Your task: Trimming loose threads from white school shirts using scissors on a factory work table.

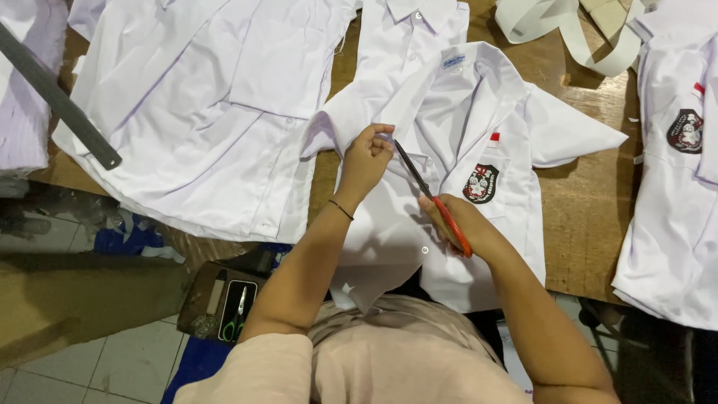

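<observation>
Left hand (366,155) pinching white shirt (479,135) placket; right hand (460,221) gripping red-handled scissors (434,198), blades pointing at left fingertips.

The person wears a pale beige, soft-looking short-sleeved top (389,359) that covers the shoulders and chest at the bottom of the view. Its fabric lies in loose folds across the front, and the left sleeve (258,370) ends above the elbow, leaving both forearms bare. Around the left wrist sits a thin dark cord bracelet (342,210), a single narrow strand with no visible charm or clasp. The left hand (368,155) and the right hand (458,221) are bare, with no gloves, rings or watch to be seen. The right arm carries no band or sleeve along its visible length.
</observation>
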